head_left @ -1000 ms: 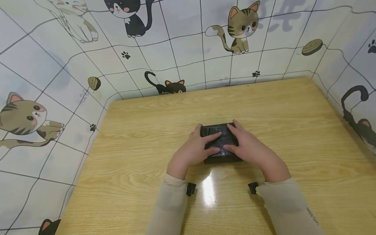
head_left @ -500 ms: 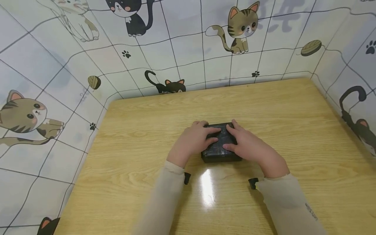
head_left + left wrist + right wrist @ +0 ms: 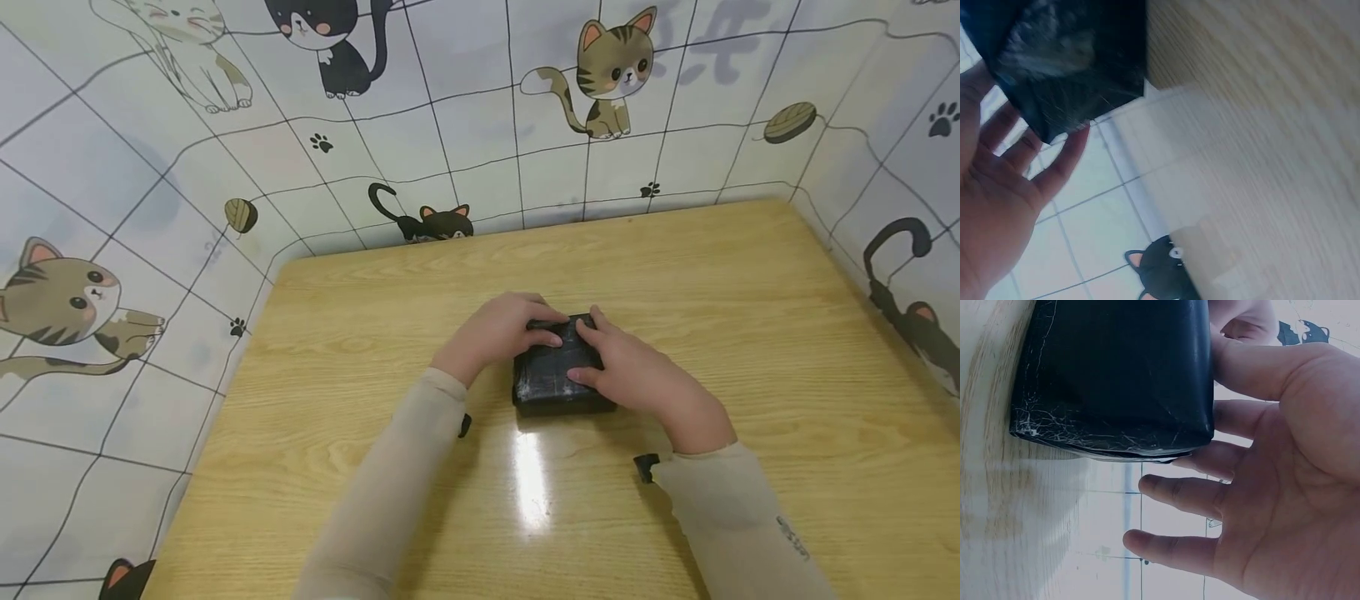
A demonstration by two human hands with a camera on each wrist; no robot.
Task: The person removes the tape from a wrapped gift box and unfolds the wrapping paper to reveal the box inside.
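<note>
A small box-shaped package (image 3: 555, 382), wrapped in creased, shiny black plastic, lies flat on the wooden table. My left hand (image 3: 497, 331) is bent over its far left corner, thumb on top and fingers at the far edge. In the left wrist view, some of those fingers are partly hidden behind the package (image 3: 1079, 62). On the right side, my right hand (image 3: 637, 368) rests with thumb and forefinger on the top. The right wrist view shows its other fingers (image 3: 1175, 550) stretched out straight beside the package's scuffed end. The package's underside is out of sight.
The light wooden table (image 3: 337, 400) reaches to a white sheet (image 3: 480, 100) printed with cats and grid lines, which stands along the back and sides. Small black wrist devices, such as the right one (image 3: 646, 468), show at both cuffs.
My left hand has slid from the package's left side toward its far left corner, baring the near left part. The left forearm has swung outward. The right hand has barely moved.
</note>
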